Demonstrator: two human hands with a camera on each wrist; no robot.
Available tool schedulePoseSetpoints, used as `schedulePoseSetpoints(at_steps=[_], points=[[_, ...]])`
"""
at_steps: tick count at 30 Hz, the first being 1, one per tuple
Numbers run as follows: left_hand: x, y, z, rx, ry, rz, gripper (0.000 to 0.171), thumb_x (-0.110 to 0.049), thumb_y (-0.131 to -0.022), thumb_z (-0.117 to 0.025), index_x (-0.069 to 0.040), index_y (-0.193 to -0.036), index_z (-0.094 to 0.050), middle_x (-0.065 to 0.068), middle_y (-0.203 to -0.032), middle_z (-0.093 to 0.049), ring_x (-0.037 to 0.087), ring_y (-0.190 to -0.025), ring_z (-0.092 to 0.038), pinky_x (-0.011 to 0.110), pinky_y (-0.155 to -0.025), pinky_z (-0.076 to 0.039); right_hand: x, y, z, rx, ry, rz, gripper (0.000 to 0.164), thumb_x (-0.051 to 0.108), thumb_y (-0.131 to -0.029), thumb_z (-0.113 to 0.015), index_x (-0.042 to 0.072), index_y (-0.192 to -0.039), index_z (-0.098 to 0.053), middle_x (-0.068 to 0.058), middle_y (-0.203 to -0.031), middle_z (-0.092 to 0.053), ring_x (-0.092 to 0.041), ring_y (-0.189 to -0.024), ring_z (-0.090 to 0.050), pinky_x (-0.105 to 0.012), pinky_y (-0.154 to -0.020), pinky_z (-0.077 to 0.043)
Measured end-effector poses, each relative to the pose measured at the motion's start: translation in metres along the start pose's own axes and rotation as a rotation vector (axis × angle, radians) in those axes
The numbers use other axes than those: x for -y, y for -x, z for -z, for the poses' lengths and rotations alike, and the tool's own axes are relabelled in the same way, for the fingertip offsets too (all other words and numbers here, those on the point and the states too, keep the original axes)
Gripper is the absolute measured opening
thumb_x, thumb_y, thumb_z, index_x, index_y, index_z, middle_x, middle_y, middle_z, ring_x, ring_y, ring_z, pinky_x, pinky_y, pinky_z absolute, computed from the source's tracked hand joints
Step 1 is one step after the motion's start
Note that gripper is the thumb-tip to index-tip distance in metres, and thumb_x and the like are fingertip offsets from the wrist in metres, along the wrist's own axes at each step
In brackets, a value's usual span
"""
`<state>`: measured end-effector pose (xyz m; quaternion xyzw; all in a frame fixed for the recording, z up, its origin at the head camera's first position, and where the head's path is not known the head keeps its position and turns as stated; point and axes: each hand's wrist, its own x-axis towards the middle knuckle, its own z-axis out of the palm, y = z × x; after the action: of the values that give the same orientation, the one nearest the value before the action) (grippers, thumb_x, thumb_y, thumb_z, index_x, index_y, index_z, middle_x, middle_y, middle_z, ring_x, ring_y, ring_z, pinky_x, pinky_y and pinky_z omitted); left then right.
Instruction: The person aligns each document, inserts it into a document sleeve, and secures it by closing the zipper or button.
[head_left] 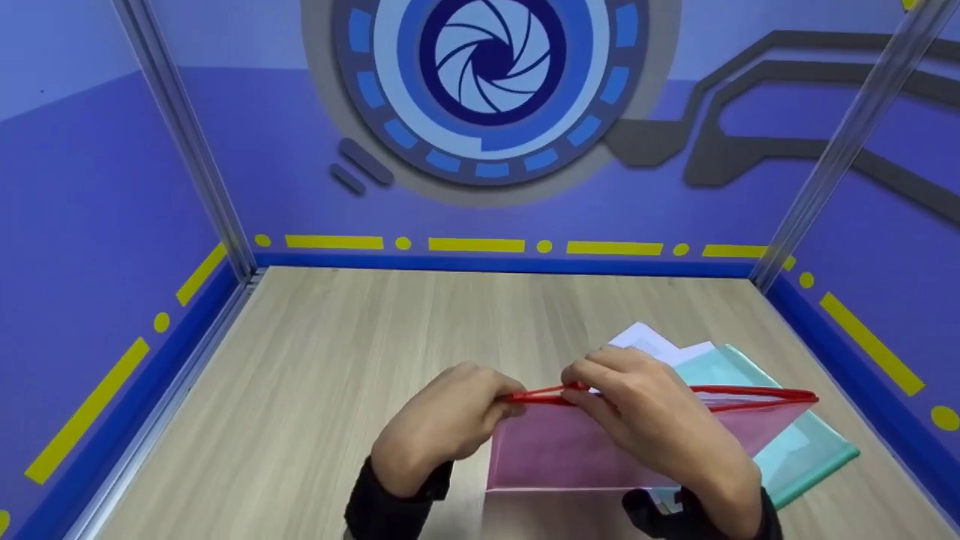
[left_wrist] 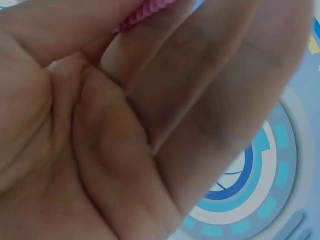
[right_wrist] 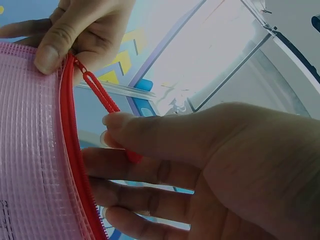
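Observation:
A pink mesh zipper pouch is held up above the table, its red zipper along the top edge. Toward its right end the two zipper edges stand apart, and something whitish shows between them. My left hand pinches the pouch's left top corner beside the slider. Between thumb and index finger, my right hand pinches the red pull cord, drawn taut from the slider; its other fingers lie behind the zipper. In the left wrist view the palm hides most of the pouch, leaving a pink sliver.
A teal-green pouch lies on the wooden table at the right, partly beneath the pink one. White papers stick out behind it. Blue-purple walls with metal corner posts enclose the table at the back and sides.

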<state>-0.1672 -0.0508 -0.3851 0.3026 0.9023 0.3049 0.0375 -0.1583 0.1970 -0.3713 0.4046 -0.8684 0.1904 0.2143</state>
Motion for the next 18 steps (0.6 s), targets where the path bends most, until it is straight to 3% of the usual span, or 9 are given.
schedulePoseSetpoints(at_steps=[4, 11, 18], points=[[-0.0019, -0.0029, 0.0017, -0.004, -0.006, -0.01, 0.01, -0.014, -0.102, -0.071, -0.014, -0.104, -0.081, -0.008, -0.082, -0.068, 0.004, -0.068, -0.052, 0.023, -0.065, -0.047, -0.0015, -0.0002, 0.0023, -0.031, 0.006, 0.012, 0.017, 0.01, -0.091, -0.084, 0.021, -0.103, -0.077, 0.014, -0.096, -0.069, -0.006, -0.086, -0.064, -0.032, -0.076, -0.057], [-0.0026, -0.0014, 0.0014, 0.009, -0.015, -0.018, 0.015, -0.014, -0.102, -0.071, -0.015, -0.115, -0.08, -0.009, -0.09, -0.071, 0.005, -0.074, -0.057, 0.023, -0.07, -0.05, -0.0043, 0.0016, 0.0007, -0.102, 0.003, 0.085, 0.022, 0.006, -0.088, -0.086, 0.02, -0.101, -0.075, 0.014, -0.094, -0.069, -0.007, -0.083, -0.064, -0.025, -0.076, -0.053], [-0.0005, 0.0005, -0.0002, 0.019, 0.0, -0.012, 0.015, -0.014, -0.102, -0.072, -0.013, -0.115, -0.079, -0.009, -0.09, -0.07, 0.004, -0.074, -0.057, 0.023, -0.069, -0.05, -0.0071, 0.0019, -0.0006, -0.085, -0.011, 0.057, 0.025, 0.006, -0.085, -0.088, 0.02, -0.102, -0.076, 0.014, -0.096, -0.069, -0.006, -0.084, -0.065, -0.025, -0.074, -0.054]])
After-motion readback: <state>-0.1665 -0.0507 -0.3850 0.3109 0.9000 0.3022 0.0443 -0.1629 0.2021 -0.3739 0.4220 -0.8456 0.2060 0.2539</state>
